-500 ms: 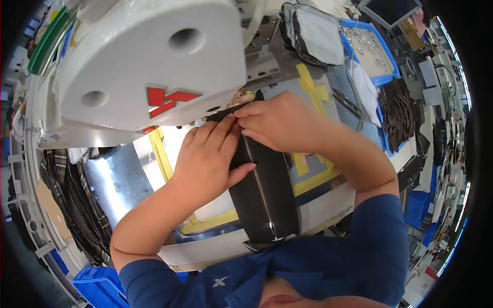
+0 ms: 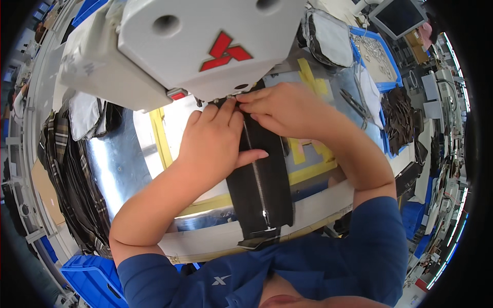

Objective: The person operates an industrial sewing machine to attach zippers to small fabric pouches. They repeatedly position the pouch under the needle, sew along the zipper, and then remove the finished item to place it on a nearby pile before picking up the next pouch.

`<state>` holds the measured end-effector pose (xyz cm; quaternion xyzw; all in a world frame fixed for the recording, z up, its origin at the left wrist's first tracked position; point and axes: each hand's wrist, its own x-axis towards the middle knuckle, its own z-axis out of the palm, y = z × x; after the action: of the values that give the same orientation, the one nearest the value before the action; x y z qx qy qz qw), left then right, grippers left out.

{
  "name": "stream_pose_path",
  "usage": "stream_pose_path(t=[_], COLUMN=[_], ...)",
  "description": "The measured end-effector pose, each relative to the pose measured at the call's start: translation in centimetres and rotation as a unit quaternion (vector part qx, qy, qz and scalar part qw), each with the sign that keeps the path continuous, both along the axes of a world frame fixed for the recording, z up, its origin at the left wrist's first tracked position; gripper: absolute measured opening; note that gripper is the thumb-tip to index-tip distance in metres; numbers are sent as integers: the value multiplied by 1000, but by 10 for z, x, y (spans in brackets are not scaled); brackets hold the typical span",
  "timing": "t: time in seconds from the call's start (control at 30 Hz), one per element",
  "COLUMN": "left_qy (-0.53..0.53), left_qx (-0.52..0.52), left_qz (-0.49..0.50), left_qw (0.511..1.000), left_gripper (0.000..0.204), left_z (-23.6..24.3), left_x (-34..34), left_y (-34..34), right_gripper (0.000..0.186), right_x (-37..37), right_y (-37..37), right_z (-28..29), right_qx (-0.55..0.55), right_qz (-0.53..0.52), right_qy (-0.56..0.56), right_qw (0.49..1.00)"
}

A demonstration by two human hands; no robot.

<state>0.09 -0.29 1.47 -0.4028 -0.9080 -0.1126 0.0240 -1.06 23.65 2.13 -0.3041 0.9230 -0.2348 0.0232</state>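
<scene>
A long black fabric panel (image 2: 277, 179) lies on the sewing table, with a metal zipper (image 2: 258, 187) running down its length and the slider near the close end. Its far end reaches under the head of a white sewing machine (image 2: 154, 56). My left hand (image 2: 208, 136) rests flat on the panel's left side, fingers extended and thumb stretched across the zipper. Beside it, my right hand (image 2: 285, 108) comes in from the right, fingertips pinched together on the fabric at the zipper's far end, close to the machine. The needle area is mostly hidden behind the machine head.
Yellow tape (image 2: 310, 174) marks the table around the work. Dark and plaid fabric pieces (image 2: 77, 179) hang at the left. Scissors-like metal tool (image 2: 354, 102), a blue tray (image 2: 380, 56) of metal rings and a pile of brown strips (image 2: 398, 120) stand at the right.
The view has shifted, so the machine head appears farther right and higher. Both hands stay at the panel's far end in nearly the same pose, with the panel appearing slightly farther from my body.
</scene>
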Motion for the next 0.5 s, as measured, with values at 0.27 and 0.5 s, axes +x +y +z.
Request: stream_pose_path(t=[0.27, 0.5], left_qy=[-38, -42], left_qx=[28, 33], left_qz=[-8, -2], left_qw=[999, 999], left_gripper=[90, 90], left_z=[-1, -1], left_x=[-8, -6], left_y=[-9, -11], right_gripper=[23, 21], right_x=[-2, 0], right_y=[-9, -13], right_z=[-6, -6], right_qx=[17, 34], right_qz=[-2, -5], right_qy=[11, 34], right_qw=[1000, 999])
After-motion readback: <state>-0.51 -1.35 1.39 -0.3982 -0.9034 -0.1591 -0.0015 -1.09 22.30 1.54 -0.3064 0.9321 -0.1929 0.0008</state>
